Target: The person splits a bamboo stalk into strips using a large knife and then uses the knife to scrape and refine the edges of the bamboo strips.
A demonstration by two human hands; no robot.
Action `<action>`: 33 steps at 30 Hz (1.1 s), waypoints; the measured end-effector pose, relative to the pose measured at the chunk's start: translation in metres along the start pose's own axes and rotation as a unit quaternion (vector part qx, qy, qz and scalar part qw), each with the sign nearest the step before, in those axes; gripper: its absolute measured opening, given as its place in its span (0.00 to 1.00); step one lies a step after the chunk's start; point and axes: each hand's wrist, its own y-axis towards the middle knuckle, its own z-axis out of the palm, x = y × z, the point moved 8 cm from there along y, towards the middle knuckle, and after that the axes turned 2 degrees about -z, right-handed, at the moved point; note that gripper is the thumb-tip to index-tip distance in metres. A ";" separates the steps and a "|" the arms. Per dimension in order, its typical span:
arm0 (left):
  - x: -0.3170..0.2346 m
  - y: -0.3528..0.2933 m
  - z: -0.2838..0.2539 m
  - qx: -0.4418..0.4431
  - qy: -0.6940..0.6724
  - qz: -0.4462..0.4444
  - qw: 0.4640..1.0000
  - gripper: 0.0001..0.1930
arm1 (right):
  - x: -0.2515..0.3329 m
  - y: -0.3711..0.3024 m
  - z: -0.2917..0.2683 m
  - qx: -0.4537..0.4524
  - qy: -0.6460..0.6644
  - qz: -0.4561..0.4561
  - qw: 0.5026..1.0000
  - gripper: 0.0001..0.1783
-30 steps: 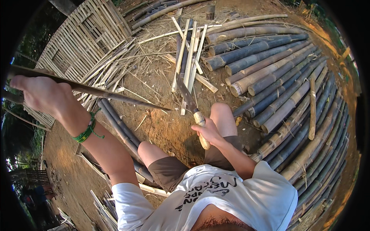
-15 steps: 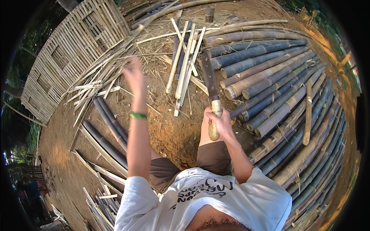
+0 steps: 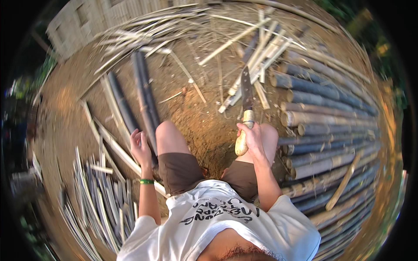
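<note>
My right hand (image 3: 251, 135) is wrapped round the pale, thick handle of a machete (image 3: 247, 90), its dark blade pointing away from me above my right knee. My left hand (image 3: 140, 147) holds nothing; its fingers are loosely curled and apart. It hangs beside my left knee, over or close to dark split bamboo pieces (image 3: 121, 103), and I cannot tell whether it touches them. Two dark bamboo lengths (image 3: 145, 89) lie just ahead of that hand. Beyond the blade's tip, pale split bamboo strips (image 3: 266, 48) rest in a crossed heap on the ground.
Rows of whole bamboo poles (image 3: 331, 126) cover the ground at my right, with a short loose stick (image 3: 344, 182) on top. Thin slats (image 3: 102, 202) are bundled at lower left. More strips (image 3: 152, 30) lie scattered before a slatted bamboo panel (image 3: 82, 21) at far left.
My left hand has come down and back from the raised position ahead of me to beside my left knee. The view has turned left. The machete stays in my right hand.
</note>
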 end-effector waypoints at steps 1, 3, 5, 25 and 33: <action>0.025 -0.003 -0.017 -0.024 0.004 -0.034 0.999 0.18 | -0.014 0.011 0.007 0.027 -0.012 0.013 0.999 0.12; 0.076 -0.024 -0.048 -0.069 0.015 -0.101 0.992 0.18 | -0.022 0.020 0.030 0.069 -0.034 0.038 0.996 0.11; 0.134 -0.055 -0.076 -0.098 0.095 -0.142 0.980 0.20 | -0.035 0.028 0.051 0.130 -0.081 0.065 0.986 0.12; 0.212 -0.065 0.000 0.044 0.299 -0.128 0.945 0.33 | -0.050 0.044 0.115 0.167 -0.371 0.158 0.900 0.35; 0.239 -0.041 0.024 0.072 0.393 -0.237 0.885 0.41 | -0.043 0.056 0.109 0.183 -0.363 0.185 0.895 0.35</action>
